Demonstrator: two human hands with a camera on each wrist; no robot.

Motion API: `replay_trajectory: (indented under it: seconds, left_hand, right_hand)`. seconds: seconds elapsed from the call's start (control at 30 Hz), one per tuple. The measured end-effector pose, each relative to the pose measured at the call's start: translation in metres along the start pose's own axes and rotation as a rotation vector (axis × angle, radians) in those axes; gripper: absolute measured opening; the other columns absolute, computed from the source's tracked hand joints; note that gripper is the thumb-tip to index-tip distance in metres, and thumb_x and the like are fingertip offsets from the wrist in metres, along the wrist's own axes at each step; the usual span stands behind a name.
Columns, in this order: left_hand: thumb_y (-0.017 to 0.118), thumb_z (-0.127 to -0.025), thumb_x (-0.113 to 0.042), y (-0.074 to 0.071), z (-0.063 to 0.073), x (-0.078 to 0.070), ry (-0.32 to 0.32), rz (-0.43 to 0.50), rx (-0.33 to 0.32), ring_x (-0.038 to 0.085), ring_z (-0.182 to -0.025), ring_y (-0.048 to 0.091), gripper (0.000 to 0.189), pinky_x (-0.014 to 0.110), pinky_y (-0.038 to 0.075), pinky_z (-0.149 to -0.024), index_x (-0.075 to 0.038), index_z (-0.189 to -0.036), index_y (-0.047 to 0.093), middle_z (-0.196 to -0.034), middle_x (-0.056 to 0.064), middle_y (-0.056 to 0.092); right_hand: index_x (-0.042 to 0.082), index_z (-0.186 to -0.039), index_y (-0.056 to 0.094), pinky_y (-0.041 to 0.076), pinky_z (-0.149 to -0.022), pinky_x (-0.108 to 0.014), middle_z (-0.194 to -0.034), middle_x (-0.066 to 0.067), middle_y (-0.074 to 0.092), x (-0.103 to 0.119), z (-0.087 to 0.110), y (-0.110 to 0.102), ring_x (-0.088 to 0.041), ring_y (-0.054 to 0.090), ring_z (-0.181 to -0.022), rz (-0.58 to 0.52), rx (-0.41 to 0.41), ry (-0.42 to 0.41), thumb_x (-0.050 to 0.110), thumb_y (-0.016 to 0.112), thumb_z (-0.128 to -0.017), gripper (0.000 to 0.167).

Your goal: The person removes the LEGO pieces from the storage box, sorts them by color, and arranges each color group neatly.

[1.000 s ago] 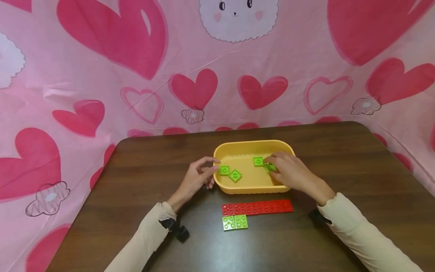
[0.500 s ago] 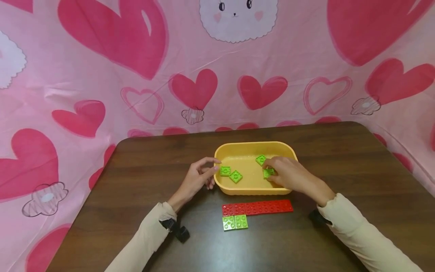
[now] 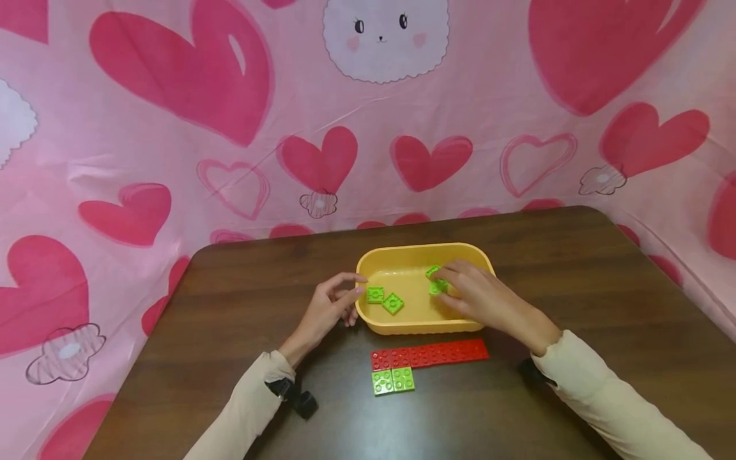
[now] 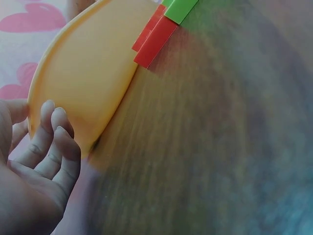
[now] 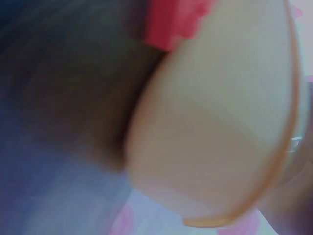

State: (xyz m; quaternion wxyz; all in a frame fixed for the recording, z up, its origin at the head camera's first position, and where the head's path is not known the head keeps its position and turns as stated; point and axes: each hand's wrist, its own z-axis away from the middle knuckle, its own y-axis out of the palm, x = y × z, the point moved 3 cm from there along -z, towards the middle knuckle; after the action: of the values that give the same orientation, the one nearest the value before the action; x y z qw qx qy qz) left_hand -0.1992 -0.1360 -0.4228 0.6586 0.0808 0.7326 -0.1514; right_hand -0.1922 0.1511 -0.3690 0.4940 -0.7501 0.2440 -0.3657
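In the head view my left hand (image 3: 330,310) is at the left end of a yellow plastic tub (image 3: 423,328), its thumb and index finger on the rim. The left wrist view shows its other fingers curled against the tub's outer wall (image 4: 98,63). My right hand (image 3: 485,297) reaches inside the tub's right side and pinches a green building brick (image 3: 437,288), partly covered by the fingers. Touching or close to it lies another green brick (image 3: 432,272). Two more green bricks, one square-on (image 3: 375,294) and one turned (image 3: 393,303), show their undersides at the tub's left.
In front of the tub, a row of red bricks (image 3: 431,354) lies studs up on the brown table (image 3: 276,255). Two green bricks (image 3: 393,381) adjoin its left end on the near side. A pink heart-print cloth (image 3: 379,108) hangs behind. The right wrist view is blurred.
My right fingers have shifted the lower green brick leftward in the tub, and the green brick behind it has turned. My left hand stays at the rim. The head view has shifted slightly.
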Motion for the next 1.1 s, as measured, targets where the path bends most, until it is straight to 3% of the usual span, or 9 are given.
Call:
replay_trajectory:
  seconds: [0.2,0.4,0.63,0.83,1.0,1.1]
  left_hand:
    - [0.065,-0.098,-0.02,0.001,-0.001,0.0,0.004,0.004,-0.001,0.019,-0.05,0.055,0.028,0.027,0.049,-0.047,-0.007,-0.123,0.063,-0.065,0.021,0.06]
    - [0.064,-0.099,-0.021,0.001,-0.002,0.003,0.01,0.003,0.002,0.019,-0.05,0.056,0.027,0.027,0.049,-0.047,-0.009,-0.122,0.063,-0.065,0.017,0.061]
    - [0.065,-0.098,-0.02,-0.001,-0.002,0.004,0.009,0.007,0.004,0.02,-0.05,0.055,0.029,0.027,0.049,-0.047,-0.005,-0.124,0.062,-0.066,0.023,0.06]
    - [0.065,-0.098,-0.022,-0.002,-0.001,0.003,0.002,0.016,0.001,0.02,-0.05,0.056,0.028,0.027,0.049,-0.047,-0.008,-0.123,0.063,-0.065,0.02,0.061]
    - [0.065,-0.098,-0.023,-0.002,-0.001,0.003,0.006,0.02,0.01,0.02,-0.05,0.055,0.03,0.027,0.048,-0.047,-0.007,-0.124,0.062,-0.064,0.016,0.06]
    - [0.064,-0.099,-0.021,-0.002,-0.002,0.005,0.007,0.022,0.014,0.019,-0.049,0.055,0.031,0.027,0.048,-0.046,-0.004,-0.124,0.061,-0.062,0.015,0.06]
  right_hand:
    - [0.008,-0.118,0.07,0.056,-0.089,-0.043,-0.115,-0.008,0.066,0.018,0.008,-0.013,-0.023,0.06,-0.104,-0.007,-0.029,-0.039,0.023,0.084,-0.081,0.042]
    - [0.012,-0.121,0.067,0.056,-0.09,-0.039,-0.116,-0.004,0.064,0.029,0.021,-0.014,-0.019,0.059,-0.105,-0.002,-0.018,-0.079,0.026,0.085,-0.08,0.047]
    - [0.013,-0.117,0.067,0.056,-0.088,-0.037,-0.113,0.0,0.064,0.04,0.028,-0.018,-0.015,0.057,-0.101,-0.006,-0.089,-0.156,0.022,0.086,-0.079,0.043]
    - [0.014,-0.115,0.067,0.056,-0.086,-0.034,-0.112,0.002,0.063,0.056,0.033,-0.027,-0.012,0.056,-0.101,-0.029,-0.145,-0.262,0.022,0.084,-0.081,0.039]
    - [0.014,-0.115,0.068,0.056,-0.086,-0.033,-0.111,0.004,0.062,0.068,0.042,-0.022,-0.012,0.056,-0.1,-0.049,-0.153,-0.346,0.032,0.073,-0.091,0.031]
    - [0.014,-0.116,0.068,0.056,-0.085,-0.032,-0.11,0.005,0.062,0.074,0.047,-0.014,-0.011,0.056,-0.1,-0.05,-0.12,-0.366,0.025,0.079,-0.087,0.033]
